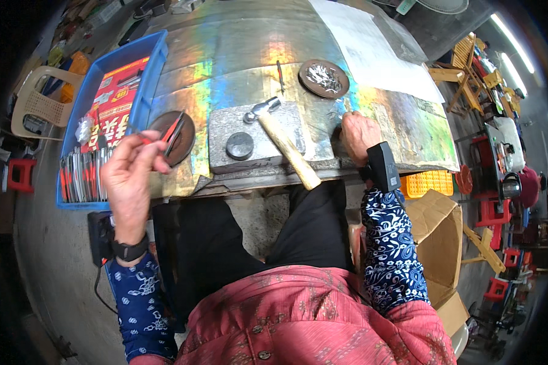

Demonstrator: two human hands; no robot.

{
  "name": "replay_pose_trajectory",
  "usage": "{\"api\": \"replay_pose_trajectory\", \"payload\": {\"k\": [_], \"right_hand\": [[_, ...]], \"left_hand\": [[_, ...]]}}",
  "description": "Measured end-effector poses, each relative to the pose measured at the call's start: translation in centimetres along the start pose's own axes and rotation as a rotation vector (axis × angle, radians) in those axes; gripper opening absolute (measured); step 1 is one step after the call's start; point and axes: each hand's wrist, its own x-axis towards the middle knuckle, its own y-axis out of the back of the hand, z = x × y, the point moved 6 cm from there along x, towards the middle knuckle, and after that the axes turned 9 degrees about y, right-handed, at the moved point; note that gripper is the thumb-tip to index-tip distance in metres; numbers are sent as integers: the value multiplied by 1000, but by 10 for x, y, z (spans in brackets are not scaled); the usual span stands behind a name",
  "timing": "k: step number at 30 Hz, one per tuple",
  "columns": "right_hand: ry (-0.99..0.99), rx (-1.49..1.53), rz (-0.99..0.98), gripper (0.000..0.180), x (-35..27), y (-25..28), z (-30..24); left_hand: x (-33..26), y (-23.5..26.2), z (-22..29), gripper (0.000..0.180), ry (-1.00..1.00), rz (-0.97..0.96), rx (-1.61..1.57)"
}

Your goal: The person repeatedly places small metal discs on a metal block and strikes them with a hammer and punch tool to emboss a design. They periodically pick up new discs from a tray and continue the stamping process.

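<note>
My left hand (131, 179) is raised beside a round brown dish (186, 149) at the table's left front. Its thumb and fingers pinch a slim red-and-dark piece (146, 140), mostly hidden by the fingers. More slim red and black pieces (174, 131) lie across that dish. My right hand (360, 135) rests on the tabletop with curled fingers; whatever they hold is hidden. Between my hands, a grey stone block (222, 121) carries a round dark metal puck (240, 146) and a hammer (286, 146), whose wooden handle reaches over the table's front edge.
A blue crate (158, 58) at left holds red packaging (115, 97) and a row of slim pieces (82, 176). Farther back are a brown dish of small silvery bits (324, 78), a thin dark tool (280, 76) and a white sheet (371, 52). A cardboard box (435, 243) stands right.
</note>
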Motion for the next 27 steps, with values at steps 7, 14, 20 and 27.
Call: {"api": "replay_pose_trajectory", "payload": {"k": [7,14,20,27], "right_hand": [[-187,-32,-127,21,-7,-1,-4],[-369,322,159,14,-19,30,-17],[-336,480,304,17,-20,46,-33],[-227,611,365,14,-23,71,-62]], "left_hand": [[1,-46,-10,11,-8,-48,-85],[3,-66,-26,11,-28,-72,-137],[-3,-71,-30,12,-63,-26,-5],[-13,-75,-16,14,-248,59,245]]}}
